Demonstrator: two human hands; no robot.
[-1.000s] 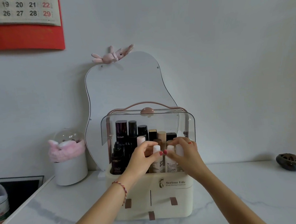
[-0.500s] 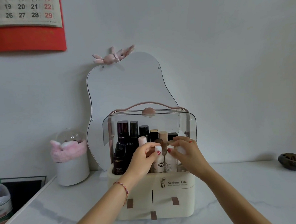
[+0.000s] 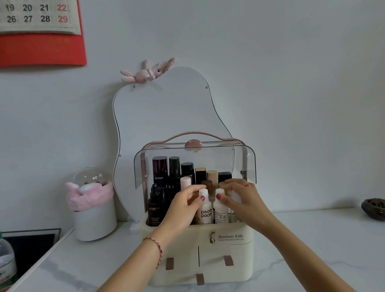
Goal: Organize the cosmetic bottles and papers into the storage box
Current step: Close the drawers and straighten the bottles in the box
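A cream storage box (image 3: 229, 257) with drawers stands on the marble counter, its clear lid (image 3: 245, 162) swung up. Several bottles stand upright inside: tall dark ones (image 3: 160, 171) at the back and a black dropper bottle (image 3: 154, 207) front left. At the front are two white bottles, one marked "poom poom" (image 3: 205, 211) and one beside it (image 3: 220, 212). My left hand (image 3: 184, 206) pinches the cap of the "poom poom" bottle. My right hand (image 3: 243, 199) holds the cap of the other white bottle and covers something white under its palm. No papers are in view.
A pear-shaped mirror (image 3: 162, 113) leans on the wall behind the box. A white jar with a pink headband (image 3: 93, 212) stands to the left, with a water bottle (image 3: 0, 257) and a black panel (image 3: 30, 246) beyond it. A dark ornament (image 3: 380, 209) lies far right.
My thumbs have drawn slightly apart, each settling on its own white bottle cap. The view has shifted a little; the bottles stay in place.
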